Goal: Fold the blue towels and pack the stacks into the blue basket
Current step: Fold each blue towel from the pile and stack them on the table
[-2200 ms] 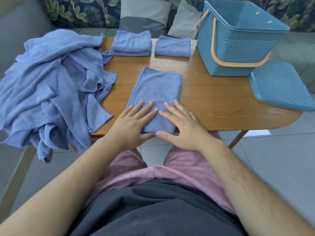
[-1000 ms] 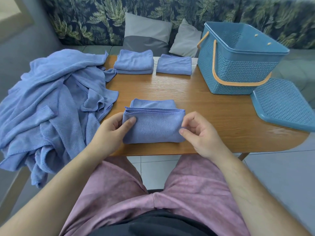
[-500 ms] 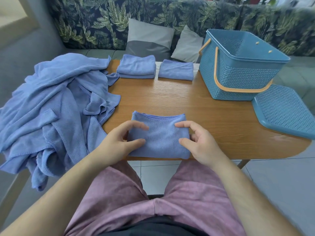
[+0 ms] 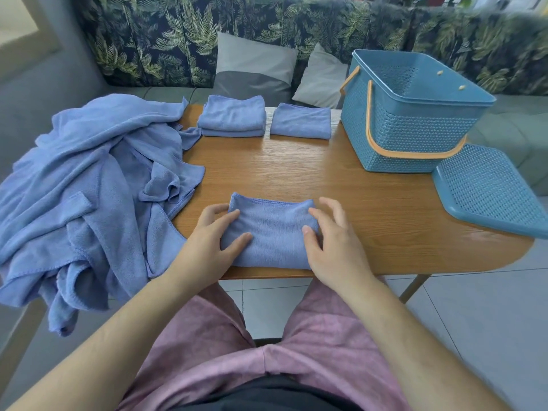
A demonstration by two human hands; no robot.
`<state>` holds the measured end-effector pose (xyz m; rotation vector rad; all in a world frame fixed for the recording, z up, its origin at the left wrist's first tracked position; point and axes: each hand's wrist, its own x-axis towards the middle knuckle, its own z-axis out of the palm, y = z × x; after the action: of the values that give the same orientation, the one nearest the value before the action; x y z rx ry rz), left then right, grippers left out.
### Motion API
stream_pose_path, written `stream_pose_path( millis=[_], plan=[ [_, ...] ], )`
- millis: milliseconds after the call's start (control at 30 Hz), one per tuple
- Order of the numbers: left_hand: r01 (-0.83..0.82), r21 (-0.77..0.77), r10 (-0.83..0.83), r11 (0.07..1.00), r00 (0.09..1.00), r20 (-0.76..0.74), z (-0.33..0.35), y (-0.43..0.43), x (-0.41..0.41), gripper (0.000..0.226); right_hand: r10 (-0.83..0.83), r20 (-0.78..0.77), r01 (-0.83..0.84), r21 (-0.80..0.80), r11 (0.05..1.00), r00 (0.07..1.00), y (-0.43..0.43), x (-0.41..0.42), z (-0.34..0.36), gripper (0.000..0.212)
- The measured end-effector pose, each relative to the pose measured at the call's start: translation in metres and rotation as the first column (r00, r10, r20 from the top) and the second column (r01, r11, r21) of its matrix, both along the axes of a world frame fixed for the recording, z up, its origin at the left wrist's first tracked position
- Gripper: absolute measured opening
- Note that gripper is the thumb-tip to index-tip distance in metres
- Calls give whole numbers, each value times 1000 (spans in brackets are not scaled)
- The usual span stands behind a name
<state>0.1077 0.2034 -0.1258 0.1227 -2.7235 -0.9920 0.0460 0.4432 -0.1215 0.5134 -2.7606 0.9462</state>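
Observation:
A folded blue towel [image 4: 274,229] lies at the front edge of the wooden table [image 4: 370,209]. My left hand [image 4: 207,247] rests on its left side, thumb and forefinger flat on the cloth. On its right side sits my right hand [image 4: 335,244], thumb and forefinger on the towel and the other fingers spread above the table. Two folded stacks sit at the table's far edge, a thicker left stack [image 4: 232,115] and a thinner right stack [image 4: 301,121]. The open blue basket [image 4: 409,126] with an orange handle stands at the back right.
A big heap of unfolded blue towels [image 4: 89,188] covers the table's left end and hangs over its edge. The basket's blue lid [image 4: 486,188] lies at the right end, overhanging it. A sofa with grey cushions [image 4: 255,66] runs behind.
The long towel was folded in half toward me into a small rectangle. My hands went from pinching its side edges to resting flat on top of it.

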Motion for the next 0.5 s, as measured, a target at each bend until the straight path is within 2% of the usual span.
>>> stream_pose_path(
  millis=[67,133,200,267,400,500],
  plan=[
    [-9,-136,-3,991,996,-89,1,4,3,56,36,-123,-20,130,991,992,-3,6,4,41],
    [59,-193,-83,979,990,-116,3,8,6,60,127,-155,-96,192,977,980,-8,12,8,43],
    [156,-244,-173,957,984,-47,1,10,7,65,175,-91,-147,254,956,980,-14,17,6,47],
    [184,-308,-169,933,983,76,-4,10,6,69,143,13,-139,337,931,990,-15,19,1,53],
    [-9,-331,68,943,984,166,-7,12,4,77,-65,212,-35,435,900,975,-11,14,-2,74],
    [-50,-358,112,932,981,157,-8,16,5,84,-88,274,-39,428,903,958,-10,13,-1,80]
  ],
)
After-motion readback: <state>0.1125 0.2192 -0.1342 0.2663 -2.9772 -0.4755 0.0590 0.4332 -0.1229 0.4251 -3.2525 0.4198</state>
